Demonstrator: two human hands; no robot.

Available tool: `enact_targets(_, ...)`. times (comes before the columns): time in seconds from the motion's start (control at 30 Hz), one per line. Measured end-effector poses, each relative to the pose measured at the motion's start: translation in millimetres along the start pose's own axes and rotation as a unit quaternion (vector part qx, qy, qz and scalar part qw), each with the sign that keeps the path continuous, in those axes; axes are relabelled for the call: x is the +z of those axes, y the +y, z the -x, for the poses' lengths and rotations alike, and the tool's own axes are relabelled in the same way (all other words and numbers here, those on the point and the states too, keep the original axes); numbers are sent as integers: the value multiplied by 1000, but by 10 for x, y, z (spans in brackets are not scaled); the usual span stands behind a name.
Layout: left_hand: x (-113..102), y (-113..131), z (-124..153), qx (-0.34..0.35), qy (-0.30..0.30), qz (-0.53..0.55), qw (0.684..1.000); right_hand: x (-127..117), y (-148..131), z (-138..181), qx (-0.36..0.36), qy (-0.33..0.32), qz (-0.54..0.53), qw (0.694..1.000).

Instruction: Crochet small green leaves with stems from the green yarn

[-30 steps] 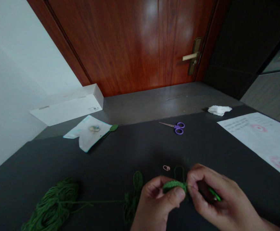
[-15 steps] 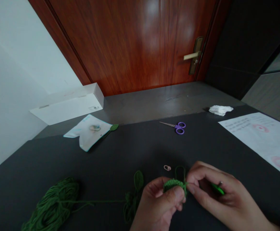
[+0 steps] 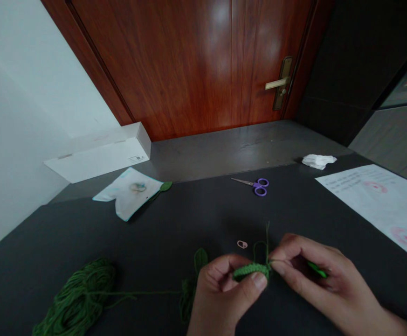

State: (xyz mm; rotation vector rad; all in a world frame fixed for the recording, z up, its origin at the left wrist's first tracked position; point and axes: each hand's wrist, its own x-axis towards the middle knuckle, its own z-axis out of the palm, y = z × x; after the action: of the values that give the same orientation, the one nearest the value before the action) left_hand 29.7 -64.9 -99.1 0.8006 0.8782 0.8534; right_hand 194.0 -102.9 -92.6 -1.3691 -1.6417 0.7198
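My left hand [image 3: 229, 289] is closed, pinching a small green crocheted piece [image 3: 249, 269] between thumb and fingers. At the piece's right edge, my right hand [image 3: 315, 275] has its thumb and forefinger pressed together. A bright green handle [image 3: 317, 269], seemingly of a crochet hook, shows inside its curled fingers; the rest is mostly hidden. A loop and a loose end of green yarn [image 3: 267, 238] rise from the piece beside the fingertips. Just beyond lies a pink stitch marker [image 3: 242, 244]. Partly behind my left hand are green leaf-like crocheted pieces [image 3: 200, 260].
A green yarn skein [image 3: 75, 298] lies at left, its strand running right. Purple-handled scissors [image 3: 259, 185] lie farther back. A white packet [image 3: 129, 193] with a green leaf and a white box [image 3: 101, 156] stand left; crumpled tissue [image 3: 318, 161] and a printed sheet [image 3: 378, 200] lie right.
The crocheted piece has turned flatter and shifted slightly left in my left hand. The loose yarn end now stands up above it. My right hand keeps its pinch at the edge.
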Motion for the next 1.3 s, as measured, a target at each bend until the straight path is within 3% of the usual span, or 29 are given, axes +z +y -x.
enact_targets(0.2,-24,103,24,128,1,-169,977,8,31,38,103,-35,-138,984)
enact_targets(0.4,-29,103,40,178,20,-217,960,-1,28,38,77,20,-188,979)
enact_targets(0.6,-31,99,57,205,15,-239,949,69,19,51,85,14,-209,974)
enact_targets(0.87,-85,104,50,257,-71,-247,932,42,29,16,78,-31,-296,951)
enact_targets(1.03,-140,142,39,318,-116,-289,895,26,25,15,64,-57,-308,947)
enact_targets(1.17,-185,200,40,354,-163,-364,846,41,46,34,53,-62,-290,954)
enact_targets(1.3,-220,204,42,399,-190,-397,804,25,44,38,1,-65,-213,975)
